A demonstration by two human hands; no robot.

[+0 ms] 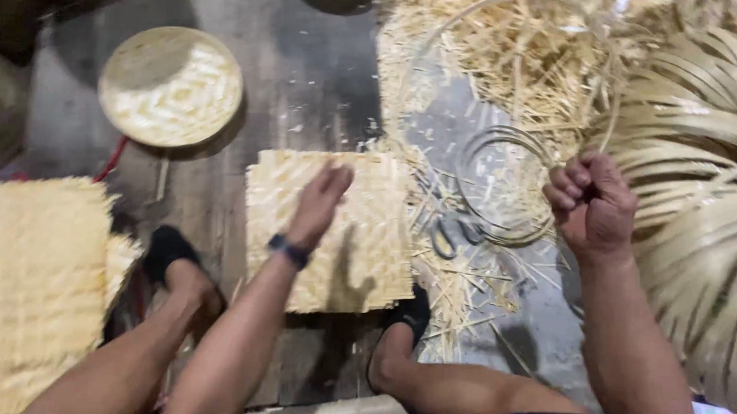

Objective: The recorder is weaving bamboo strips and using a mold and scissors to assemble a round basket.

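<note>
A square woven bamboo mat (359, 256) lies on the floor between my feet. My left hand (320, 201) hovers over its upper middle, fingers together and blurred, a dark band on the wrist; I cannot tell whether it touches the mat. My right hand (593, 203) is closed in a fist on a thin bamboo hoop strip (609, 93) that arcs up over the pile of shavings. A pair of scissors (453, 234) lies on the floor right of the mat, among the splinters.
A round woven bamboo tray (170, 86) sits at upper left. A stack of woven mats (31, 285) fills the lower left. Curved bamboo strips (696, 178) pile up on the right. Bamboo shavings (512, 57) cover the floor at top. Thin coiled hoops (504, 183) lie near the scissors.
</note>
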